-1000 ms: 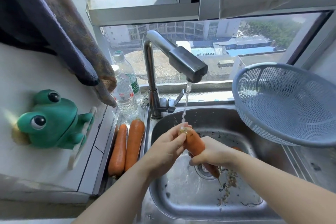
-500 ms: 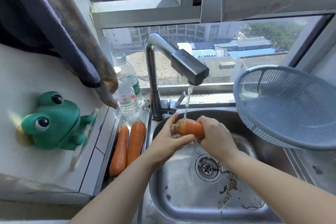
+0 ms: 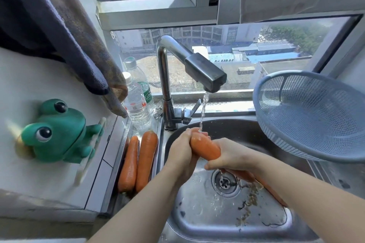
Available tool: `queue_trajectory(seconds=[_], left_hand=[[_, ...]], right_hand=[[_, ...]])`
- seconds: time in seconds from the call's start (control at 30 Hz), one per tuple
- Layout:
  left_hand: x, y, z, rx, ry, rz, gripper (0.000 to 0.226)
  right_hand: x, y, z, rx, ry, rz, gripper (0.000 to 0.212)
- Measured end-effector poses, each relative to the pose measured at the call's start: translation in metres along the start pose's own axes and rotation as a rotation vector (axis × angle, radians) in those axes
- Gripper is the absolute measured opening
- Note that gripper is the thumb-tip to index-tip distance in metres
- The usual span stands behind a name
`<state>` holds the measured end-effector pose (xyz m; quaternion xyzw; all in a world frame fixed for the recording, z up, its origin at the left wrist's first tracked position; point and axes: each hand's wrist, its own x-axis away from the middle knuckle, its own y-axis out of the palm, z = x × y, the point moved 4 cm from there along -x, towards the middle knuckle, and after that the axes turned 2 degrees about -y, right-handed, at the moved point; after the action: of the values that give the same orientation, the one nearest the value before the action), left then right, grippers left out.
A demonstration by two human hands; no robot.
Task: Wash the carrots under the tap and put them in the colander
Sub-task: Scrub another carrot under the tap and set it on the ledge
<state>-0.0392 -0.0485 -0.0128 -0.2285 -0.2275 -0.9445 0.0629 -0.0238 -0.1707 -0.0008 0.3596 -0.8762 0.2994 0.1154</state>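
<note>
Currently, both hands are clamped on one carrot (image 3: 205, 148) at frame centre, above the sink (image 3: 217, 221): the left hand (image 3: 181, 152) curls round its upper end and the right hand (image 3: 231, 159) grips its middle. The water stream (image 3: 203, 112) from the tap (image 3: 205, 74) lands on the carrot's upper end, just beside the left-hand fingers. Two further carrots (image 3: 146, 160) lie side by side on the ledge left of the basin, and the blue colander (image 3: 308, 116) sits tilted at the right of the frame, apart from the hands
</note>
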Motion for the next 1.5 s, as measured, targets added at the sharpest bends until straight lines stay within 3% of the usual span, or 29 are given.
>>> queue_trajectory(seconds=[0.1,0.27,0.37,0.47,0.57,0.73,0.87,0.93,1.0,1.07,1.17,1.27,1.4,1.5], left_hand=[[0.001,0.001,-0.001,-0.108,0.095,-0.026,0.024],[0.009,-0.018,-0.007,-0.567,0.245,-0.235,0.024],[0.01,-0.022,-0.008,-0.517,0.176,-0.227,0.029],[0.006,-0.016,-0.004,-0.325,0.157,-0.032,0.016],[0.001,-0.009,-0.003,-0.069,0.094,0.123,0.018],[0.01,-0.009,0.0,0.073,-0.052,-0.077,0.034],[0.015,-0.018,-0.005,-0.29,0.039,-0.229,0.047],[0.014,-0.018,-0.005,-0.389,0.089,-0.178,0.046],[0.01,-0.012,-0.001,-0.382,0.135,-0.045,0.027],[0.005,-0.008,0.002,-0.22,0.161,0.127,0.015],[0.0,-0.003,0.006,0.104,0.092,0.285,0.016],[-0.002,-0.004,0.011,0.21,0.04,0.265,0.018],[0.004,-0.007,0.014,0.312,-0.005,0.183,0.015],[0.003,-0.004,0.012,0.339,0.006,0.177,0.013]], right_hand=[[0.002,0.0,-0.001,-0.01,0.063,-0.015,0.017],[0.005,0.009,0.002,-0.022,0.105,-0.063,0.015],[0.002,0.016,0.001,0.033,0.061,0.002,0.017],[-0.001,0.017,-0.003,0.271,-0.039,0.191,0.014],[-0.003,0.017,-0.002,0.453,-0.084,0.325,0.019],[0.0,0.01,-0.004,0.264,-0.027,0.208,0.018],[0.003,0.01,-0.005,0.158,0.047,0.045,0.022],[0.001,0.011,-0.005,0.199,0.041,0.096,0.021],[0.001,0.012,-0.008,0.347,0.001,0.222,0.016],[0.004,0.016,-0.012,0.491,-0.01,0.341,0.018],[0.008,0.018,-0.016,0.598,-0.059,0.425,0.024],[0.008,0.011,-0.015,0.434,-0.113,0.302,0.026],[0.015,0.001,-0.006,-0.046,0.114,-0.117,0.02],[0.017,-0.001,-0.002,-0.048,0.218,-0.172,0.023]])
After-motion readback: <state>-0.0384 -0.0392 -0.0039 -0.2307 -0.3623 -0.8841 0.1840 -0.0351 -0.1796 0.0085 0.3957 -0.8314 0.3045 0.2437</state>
